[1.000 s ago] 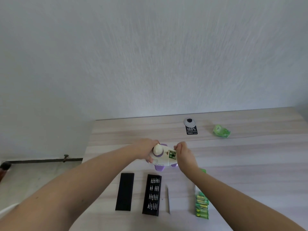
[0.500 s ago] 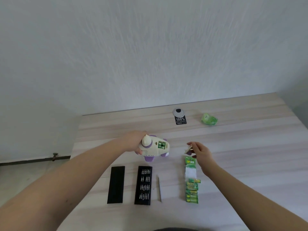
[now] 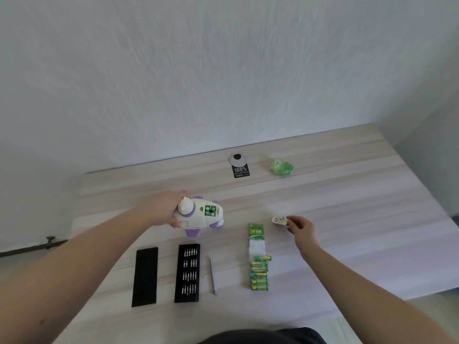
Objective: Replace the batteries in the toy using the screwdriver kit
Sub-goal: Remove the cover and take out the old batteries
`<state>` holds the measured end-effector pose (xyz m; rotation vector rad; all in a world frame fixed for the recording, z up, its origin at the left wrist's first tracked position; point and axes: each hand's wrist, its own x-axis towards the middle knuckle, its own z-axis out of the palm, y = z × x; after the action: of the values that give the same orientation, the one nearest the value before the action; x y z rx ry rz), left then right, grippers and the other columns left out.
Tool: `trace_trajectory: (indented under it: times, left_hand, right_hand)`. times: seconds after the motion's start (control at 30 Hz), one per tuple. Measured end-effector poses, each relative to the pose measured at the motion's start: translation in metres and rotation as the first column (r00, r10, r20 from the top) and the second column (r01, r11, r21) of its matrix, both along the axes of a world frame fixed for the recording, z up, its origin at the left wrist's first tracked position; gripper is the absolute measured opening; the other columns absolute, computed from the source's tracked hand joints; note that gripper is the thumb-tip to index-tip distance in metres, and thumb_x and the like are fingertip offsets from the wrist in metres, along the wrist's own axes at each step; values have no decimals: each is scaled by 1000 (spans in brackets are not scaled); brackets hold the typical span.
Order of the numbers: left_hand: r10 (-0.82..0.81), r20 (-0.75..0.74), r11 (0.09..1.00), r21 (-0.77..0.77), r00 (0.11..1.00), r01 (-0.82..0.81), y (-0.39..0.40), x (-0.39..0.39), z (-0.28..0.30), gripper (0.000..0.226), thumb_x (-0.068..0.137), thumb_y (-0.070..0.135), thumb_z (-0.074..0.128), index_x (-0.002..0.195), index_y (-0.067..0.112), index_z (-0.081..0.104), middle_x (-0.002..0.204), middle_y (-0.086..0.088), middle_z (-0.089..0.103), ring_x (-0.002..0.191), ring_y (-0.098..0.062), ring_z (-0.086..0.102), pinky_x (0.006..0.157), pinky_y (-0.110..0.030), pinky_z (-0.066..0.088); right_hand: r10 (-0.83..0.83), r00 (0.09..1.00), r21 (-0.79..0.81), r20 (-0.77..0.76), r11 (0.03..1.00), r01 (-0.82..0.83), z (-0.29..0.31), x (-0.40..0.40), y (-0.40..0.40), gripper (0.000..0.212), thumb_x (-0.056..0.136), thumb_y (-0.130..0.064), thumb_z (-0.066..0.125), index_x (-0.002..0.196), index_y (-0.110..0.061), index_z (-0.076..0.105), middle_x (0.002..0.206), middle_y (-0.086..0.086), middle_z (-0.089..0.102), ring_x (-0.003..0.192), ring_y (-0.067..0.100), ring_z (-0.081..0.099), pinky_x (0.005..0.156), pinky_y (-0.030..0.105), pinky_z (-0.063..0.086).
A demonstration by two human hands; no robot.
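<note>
Toy gripped by left hand, fingers beneath.

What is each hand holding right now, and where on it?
Left hand grips the toy around its head end. Right hand pinches the battery cover by its right edge.

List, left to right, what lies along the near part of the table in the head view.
Flat black case lid → open black tray of screwdriver bits → slim silver screwdriver handle → green battery pack with loose green batteries.
</note>
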<state>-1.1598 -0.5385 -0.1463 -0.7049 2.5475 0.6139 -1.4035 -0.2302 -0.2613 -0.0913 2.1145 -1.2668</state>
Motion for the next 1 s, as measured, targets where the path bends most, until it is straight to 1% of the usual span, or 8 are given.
trace_trajectory:
  times: [0.1,0.2,0.3,0.53,0.67,0.8,0.9,1.0]
  left_hand:
    - [4,3,1000,2,1000,-4,-2,1,-2,72,60,21,86,123,25,51,106,9,62,90,-14,58,72,-27,45]
    - [7,15,1000,3,1000,-7,-3,2,-3,75,60,23,87,124,28,49,109,8,62,91,-14,57,74,-28,46]
    - [5,21,1000,-7,1000,-5,-3,3,-3,75,60,25,86,125,29,48,108,9,62,89,-13,58,75,-30,48]
    - [3,11,1000,-8,1000,-3,-2,4,-3,76,62,24,86,127,27,47,112,7,63,95,-15,58,77,-29,47]
    - [15,12,1000,-13,1000,-15,-1,4,-2,75,64,23,86,127,26,47,111,5,63,95,-17,58,78,-29,47]
    - [9,22,1000,-14,1000,-8,2,3,2,73,64,22,86,126,24,48,110,2,64,95,-19,59,76,-30,46]
    - [6,29,1000,-15,1000,-6,4,3,5,71,65,21,85,125,22,48,111,1,64,96,-20,58,71,-28,42]
    - [9,47,999,-41,999,-7,6,2,8,71,65,23,85,125,23,46,111,2,63,93,-18,56,68,-28,39]
  right_hand:
    - [17,1000,22,-25,1000,-17,3,1,5,10,92,-12,62,94,-20,68,91,3,71,88,21,66,82,39,53]
    - [45,998,56,-42,998,-43,2,1,9,6,89,-19,67,94,-21,68,92,-1,70,88,18,63,78,36,51]
    - [83,996,70,-32,994,-81,0,2,12,9,87,-24,69,96,-23,68,94,-5,70,89,16,64,80,37,53]
    - [100,995,70,-25,993,-98,0,7,11,10,89,-15,64,96,-21,69,96,-2,71,92,20,64,82,41,53]
    - [73,997,46,-36,996,-71,12,15,9,10,90,-20,64,86,-30,65,91,-5,69,86,16,63,73,36,49]
    - [49,989,49,-141,998,-43,25,24,4,16,94,-20,58,84,-32,60,88,-8,67,85,16,61,68,34,47]
    - [39,976,2,-216,999,-40,40,34,-8,10,96,-22,54,93,-31,59,87,-14,68,83,11,59,69,33,47]
    - [64,967,-48,-248,996,-78,52,44,-28,14,97,-20,52,107,-25,60,94,-6,68,91,14,61,76,32,49]
